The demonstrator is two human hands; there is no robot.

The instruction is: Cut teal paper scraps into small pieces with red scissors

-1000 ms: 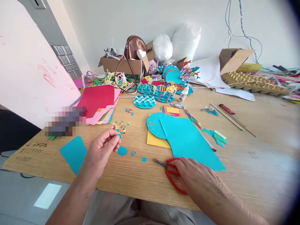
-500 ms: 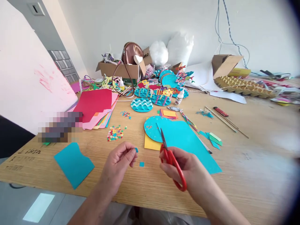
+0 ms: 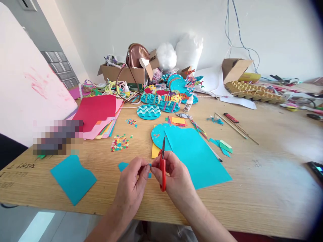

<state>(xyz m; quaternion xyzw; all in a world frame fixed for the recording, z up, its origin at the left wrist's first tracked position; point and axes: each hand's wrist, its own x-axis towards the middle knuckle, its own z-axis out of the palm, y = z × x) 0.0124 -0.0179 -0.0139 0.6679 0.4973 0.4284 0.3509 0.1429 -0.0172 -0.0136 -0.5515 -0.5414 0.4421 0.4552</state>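
My left hand [image 3: 133,178] is closed in a pinch on a tiny piece of blue paper [image 3: 150,165], mostly hidden by the fingertips. Right beside it, the thumb and finger of my right hand [image 3: 174,171] meet the same piece. Red-handled scissors [image 3: 163,169] rest in my right hand, blades pointing away from me. Under the hands lies a small blue paper square [image 3: 149,175], partly covered. A blue scrap [image 3: 122,166] shows beside my left knuckles. Beyond my right hand, a large blue sheet [image 3: 202,154] overlaps a round blue disc [image 3: 158,134] and yellow paper [image 3: 154,152].
At left are a cut blue sheet [image 3: 74,179] and stacked coloured papers [image 3: 96,112]. Paper dots [image 3: 119,143] lie ahead of my left hand. Farther back stand a glue bottle [image 3: 188,103], decorated blue discs [image 3: 148,112] and a cardboard box [image 3: 121,74]. Wooden sticks [image 3: 234,127] lie at right.
My hands have come together, and my right fingertips now meet the small blue piece. The scissors have swung more upright. The whole view has shifted slightly.
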